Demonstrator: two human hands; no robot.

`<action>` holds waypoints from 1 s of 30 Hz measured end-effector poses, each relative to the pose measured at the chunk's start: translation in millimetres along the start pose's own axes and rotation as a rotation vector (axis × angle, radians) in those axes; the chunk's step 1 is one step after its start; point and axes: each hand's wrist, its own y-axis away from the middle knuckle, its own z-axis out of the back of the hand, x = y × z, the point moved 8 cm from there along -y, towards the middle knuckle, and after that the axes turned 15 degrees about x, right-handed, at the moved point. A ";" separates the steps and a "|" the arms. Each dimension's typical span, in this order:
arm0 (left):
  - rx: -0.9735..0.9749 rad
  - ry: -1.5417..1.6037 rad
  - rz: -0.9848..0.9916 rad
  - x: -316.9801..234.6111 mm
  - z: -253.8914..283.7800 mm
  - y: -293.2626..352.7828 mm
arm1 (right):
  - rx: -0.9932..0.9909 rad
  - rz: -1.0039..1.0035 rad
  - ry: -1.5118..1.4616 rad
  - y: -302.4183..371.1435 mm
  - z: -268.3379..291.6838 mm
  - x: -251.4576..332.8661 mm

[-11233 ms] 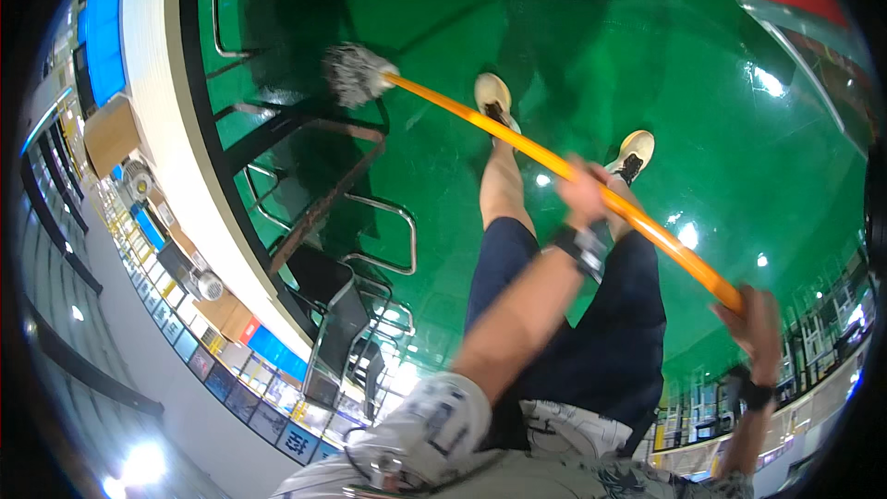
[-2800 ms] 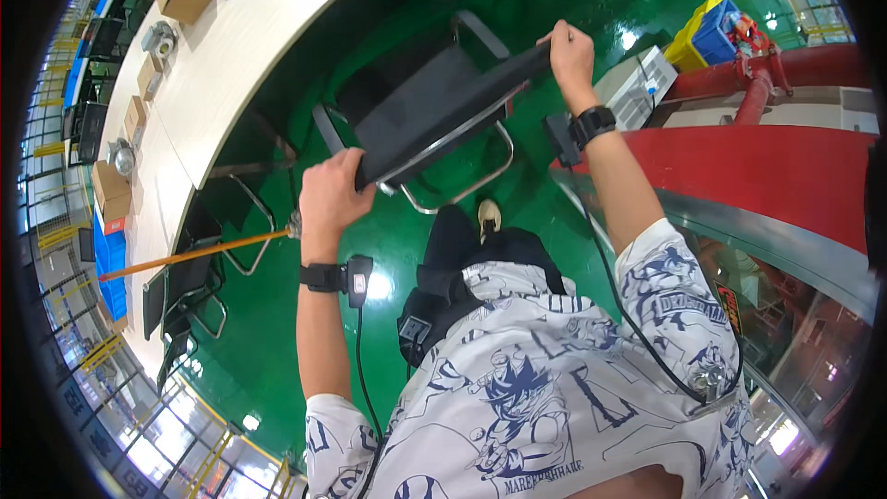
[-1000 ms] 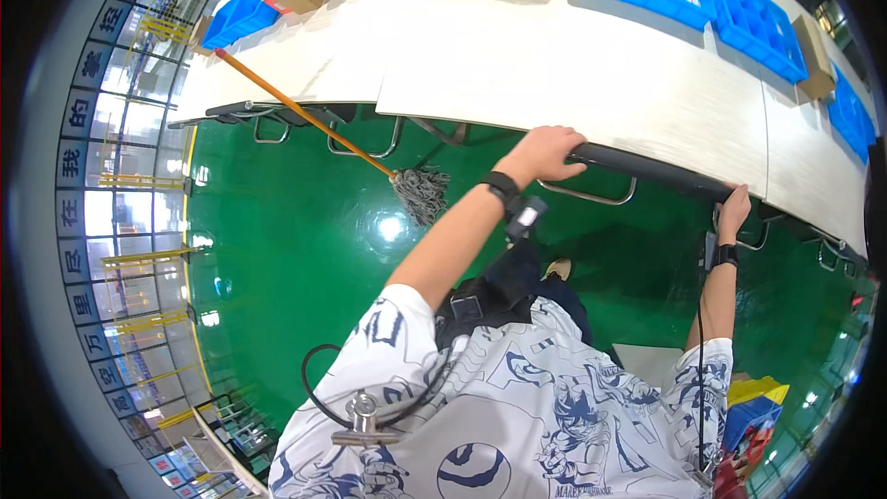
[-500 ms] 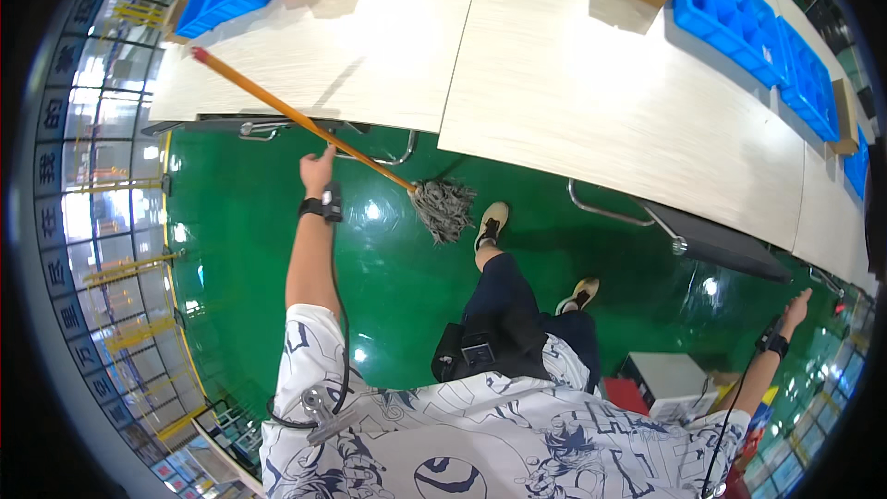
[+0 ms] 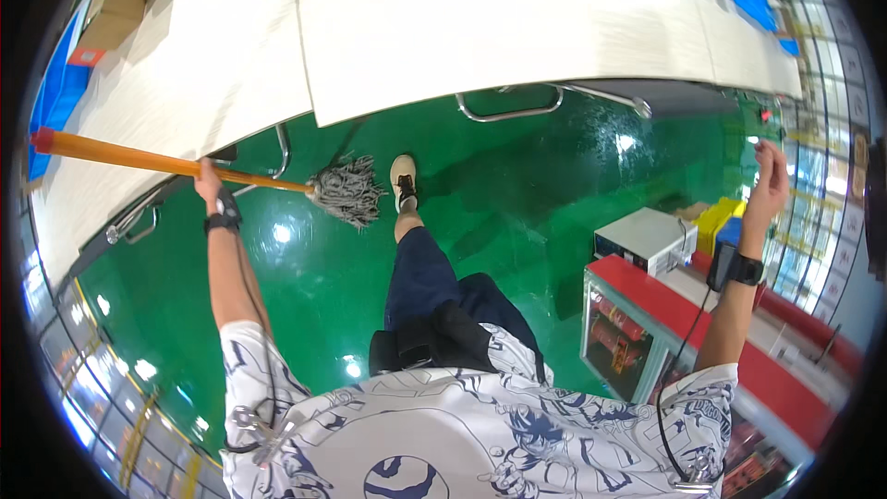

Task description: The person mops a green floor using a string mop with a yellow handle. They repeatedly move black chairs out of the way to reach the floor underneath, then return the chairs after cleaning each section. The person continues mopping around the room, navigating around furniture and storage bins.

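Note:
My left hand (image 5: 209, 183) is closed around the wooden handle of a mop (image 5: 268, 182), below the handle's red end. The handle slants across the desk edge, its red end toward the far left and higher up. The mop's grey string head (image 5: 347, 192) is at the green floor, just left of my forward shoe. My right hand (image 5: 769, 181) is raised out to the right with loosely bent fingers, apart from one another and holding nothing. Both wrists carry black straps with small devices.
A long pale desk (image 5: 517, 28) spans the front, with a metal chair frame (image 5: 508, 118) under its edge. At the right stand a glass-fronted cabinet (image 5: 624, 337) with a red top and a grey-white box (image 5: 647, 238). Cartons (image 5: 115, 5) and blue bins (image 5: 63, 83) sit far left.
My view has turned right, bringing the red-topped cabinet in. The mop appears farther left, its red end closer to me, and my left hand goes with it. My right hand has risen.

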 end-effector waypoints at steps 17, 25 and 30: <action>2.480 -1.353 -1.249 114.9 -461.2 841.3 | 0.671 -1.123 0.826 588.6 -3.9 -132.1; 2.821 -1.405 -1.889 233.6 -342.7 918.4 | 0.425 -1.334 0.583 832.7 -129.7 11.5; 2.736 -1.378 -1.608 294.1 -365.8 868.6 | 0.611 -1.919 -0.248 888.1 -276.8 15.9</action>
